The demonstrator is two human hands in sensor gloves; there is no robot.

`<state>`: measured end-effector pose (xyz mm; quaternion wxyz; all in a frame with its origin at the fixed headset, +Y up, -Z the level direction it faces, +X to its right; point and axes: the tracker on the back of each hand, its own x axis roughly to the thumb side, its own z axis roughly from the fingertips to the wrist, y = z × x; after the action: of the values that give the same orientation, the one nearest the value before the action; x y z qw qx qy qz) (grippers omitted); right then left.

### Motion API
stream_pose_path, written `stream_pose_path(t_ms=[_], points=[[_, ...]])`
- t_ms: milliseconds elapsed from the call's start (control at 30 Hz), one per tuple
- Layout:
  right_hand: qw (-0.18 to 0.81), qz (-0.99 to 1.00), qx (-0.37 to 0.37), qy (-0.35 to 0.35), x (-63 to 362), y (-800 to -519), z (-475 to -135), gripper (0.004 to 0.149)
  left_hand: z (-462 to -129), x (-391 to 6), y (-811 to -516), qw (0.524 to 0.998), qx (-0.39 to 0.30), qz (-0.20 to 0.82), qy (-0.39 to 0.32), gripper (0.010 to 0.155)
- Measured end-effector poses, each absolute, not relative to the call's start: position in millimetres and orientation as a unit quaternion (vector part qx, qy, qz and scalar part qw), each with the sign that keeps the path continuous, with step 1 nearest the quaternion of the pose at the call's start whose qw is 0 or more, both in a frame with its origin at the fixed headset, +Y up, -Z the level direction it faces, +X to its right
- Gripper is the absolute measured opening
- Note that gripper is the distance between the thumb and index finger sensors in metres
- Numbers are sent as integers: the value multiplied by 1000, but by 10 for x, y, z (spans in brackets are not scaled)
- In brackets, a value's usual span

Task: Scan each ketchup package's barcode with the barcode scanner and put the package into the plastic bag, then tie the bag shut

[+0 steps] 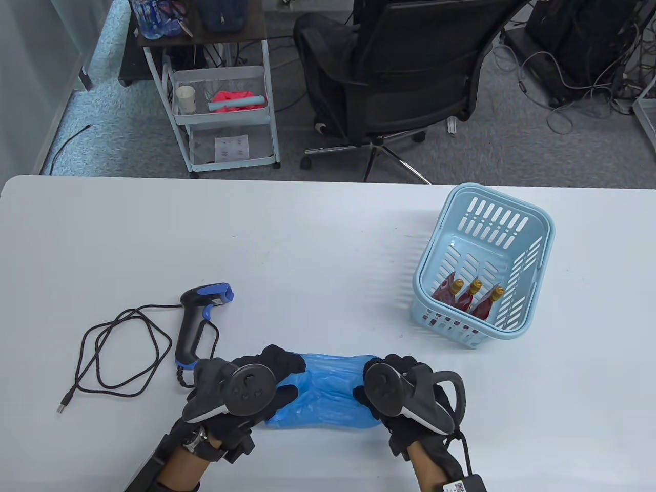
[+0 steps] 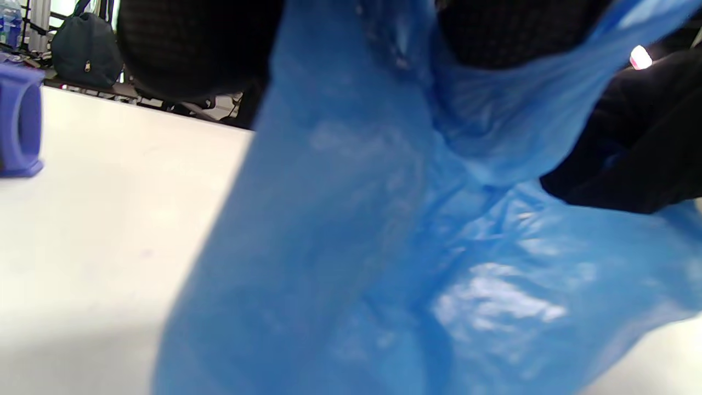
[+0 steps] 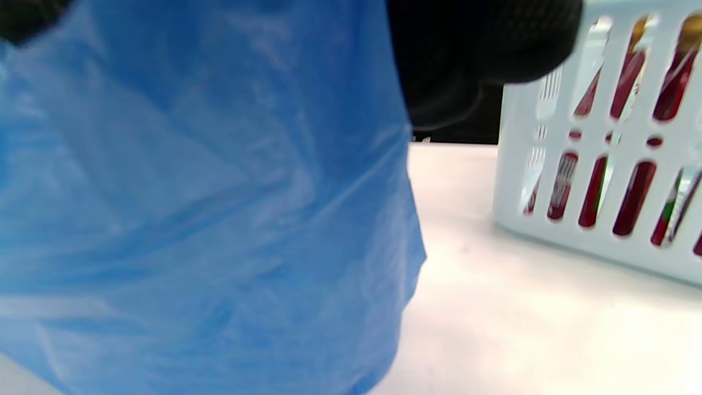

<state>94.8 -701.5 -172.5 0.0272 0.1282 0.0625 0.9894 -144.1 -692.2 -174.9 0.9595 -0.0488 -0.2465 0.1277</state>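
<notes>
A blue plastic bag [image 1: 328,389] lies on the white table [image 1: 307,246] near the front edge, stretched between both hands. My left hand [image 1: 277,366] grips its left end and my right hand [image 1: 382,371] grips its right end. The bag [image 2: 384,247] fills the left wrist view, and the bag [image 3: 208,208] fills most of the right wrist view. Three red ketchup packages [image 1: 469,300] with gold caps stand in a light blue basket [image 1: 538,225] at the right. A black and blue barcode scanner [image 1: 197,320] lies left of the bag, untouched.
The scanner's black cable [image 1: 120,351] loops across the table to the left. Beyond the far edge stand an office chair [image 1: 400,77] and a white cart [image 1: 223,102]. The basket [image 3: 603,247] sits close on the right in the right wrist view.
</notes>
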Motion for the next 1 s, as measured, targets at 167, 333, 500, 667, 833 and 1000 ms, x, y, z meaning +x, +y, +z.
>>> stream_pose_path(t_ms=[167,333,500,667,833,1000], points=[[-14,983,135,121,911,-7464,-1718,61,-1796,-1332,-7338,967,-92,21,-235,69],[-34,974,135,180,943,-7739,-1702,83,-1862,-1347,-7588,964,-152,-22,-219,78],[-32,969,127,210,978,-7798,-1724,96,-1927,-1463,-7601,967,-161,-24,-194,81],[-5,964,113,240,1042,-7857,-1780,102,-1993,-1611,-7483,969,-161,45,-181,75],[-4,964,110,241,1043,-7855,-1783,102,-2032,-1721,-7372,966,-162,93,-176,68],[-4,964,111,240,1024,-7848,-1779,102,-2049,-1830,-7212,956,-145,177,-183,56]])
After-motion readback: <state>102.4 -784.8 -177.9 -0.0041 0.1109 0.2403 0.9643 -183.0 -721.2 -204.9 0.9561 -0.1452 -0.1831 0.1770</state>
